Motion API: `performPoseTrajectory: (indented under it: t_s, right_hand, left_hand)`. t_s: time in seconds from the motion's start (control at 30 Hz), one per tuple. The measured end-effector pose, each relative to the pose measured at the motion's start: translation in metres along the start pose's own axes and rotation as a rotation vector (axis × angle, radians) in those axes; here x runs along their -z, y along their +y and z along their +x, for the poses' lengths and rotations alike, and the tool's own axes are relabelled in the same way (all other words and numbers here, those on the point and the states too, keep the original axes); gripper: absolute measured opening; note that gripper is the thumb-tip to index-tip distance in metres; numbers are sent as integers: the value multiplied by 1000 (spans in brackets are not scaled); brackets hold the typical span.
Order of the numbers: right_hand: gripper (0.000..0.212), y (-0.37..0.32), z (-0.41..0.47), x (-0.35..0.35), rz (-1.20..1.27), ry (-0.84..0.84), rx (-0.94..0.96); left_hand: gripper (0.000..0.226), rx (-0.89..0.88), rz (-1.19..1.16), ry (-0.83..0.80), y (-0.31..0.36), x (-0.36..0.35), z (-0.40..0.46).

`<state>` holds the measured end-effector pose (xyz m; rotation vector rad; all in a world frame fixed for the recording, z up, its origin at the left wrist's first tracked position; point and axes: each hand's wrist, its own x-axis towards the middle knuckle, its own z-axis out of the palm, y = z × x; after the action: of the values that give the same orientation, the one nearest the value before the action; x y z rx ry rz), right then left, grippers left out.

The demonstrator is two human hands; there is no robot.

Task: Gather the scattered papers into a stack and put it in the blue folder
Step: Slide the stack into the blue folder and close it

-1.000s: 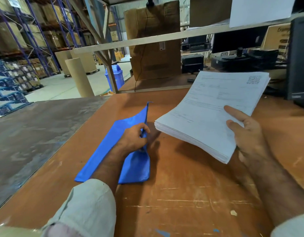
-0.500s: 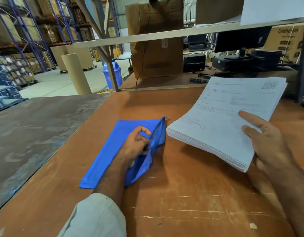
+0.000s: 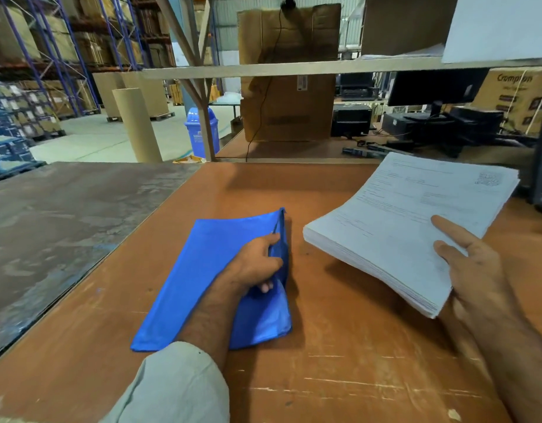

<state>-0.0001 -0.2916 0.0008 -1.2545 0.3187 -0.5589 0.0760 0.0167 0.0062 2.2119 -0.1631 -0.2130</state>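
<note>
Head view, left to right: dark grey tabletop (image 3: 65,233), then orange-brown table (image 3: 340,346). Flat on it, blue folder (image 3: 202,270), open edge turned toward the papers. Left hand (image 3: 253,264) on that edge, fingers curled round the upper flap, thumb tucked beneath, parting the mouth slightly. Just beside, raised off the wood and tilted, stack of papers (image 3: 401,221), printed sheet on top. Right hand (image 3: 471,264) gripping its near corner, index finger and thumb stretched over the top sheet, other fingers hidden underneath.
</note>
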Motion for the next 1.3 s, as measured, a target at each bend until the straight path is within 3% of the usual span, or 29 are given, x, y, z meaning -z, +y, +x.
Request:
performPoseTrajectory:
  t_s: [0.1,0.27,0.4,0.57,0.7,0.93,1.07,1.3]
  right_hand:
    - [35,8,-11,-11,58,27,-28]
    - [37,15,-17,-24,70,66,-6]
    - [40,16,-22,-29,-94,10,75]
    - [44,11,-24,-25,-735,-26,404]
    - [43,4,-34,-31,-678,-72,450]
    - [42,0,-60,-30,-394,-230,239]
    - [41,0,-70,-25,-208,-297,-31]
    - [43,0,-48,-24,-290,-336,-339]
  left_hand:
    - [71,-88,-301,-13,10,-2,-5]
    - [76,-175,-456,-84,17,-11,-2]
    - [79,-151,-436,-56,16,-9,1]
    - [80,-139,-360,-50,20,-8,-3]
    - [82,-104,-260,-79,23,-19,3]
    - [80,-84,-240,-31,22,-18,12]
    - [78,-125,-224,-54,27,-20,7]
    - [75,-159,-98,-174,22,-40,1]
